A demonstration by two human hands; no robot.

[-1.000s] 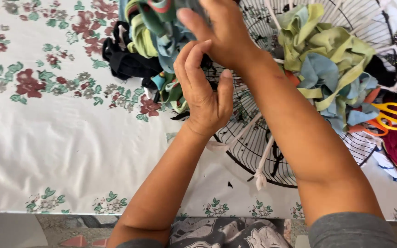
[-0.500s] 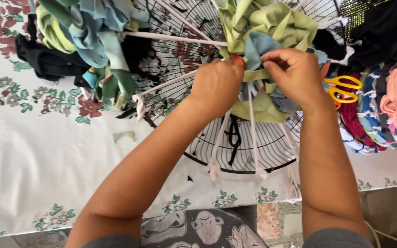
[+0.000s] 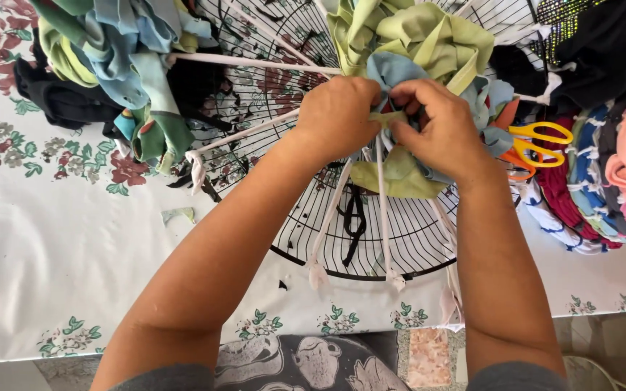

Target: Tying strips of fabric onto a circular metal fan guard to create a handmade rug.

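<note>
Black wire fan guard (image 3: 400, 246), green fabric strips (image 3: 414, 36), yellow-orange scissors (image 3: 537, 141), white floral tablecloth (image 3: 45, 232)

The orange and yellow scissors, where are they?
In the head view, the scissors lie on the right side, just right of the right hand, between the green cloth strips and the rolled rag rugs.

Occluded and cropped regions, head view.
Wire fan guard (image 3: 371, 246) cut off at 12 o'clock; centre hidden behind left hand (image 3: 338, 116) and right hand (image 3: 440, 130); fingertip grip on green strip (image 3: 393, 119) indiscernible.
</note>
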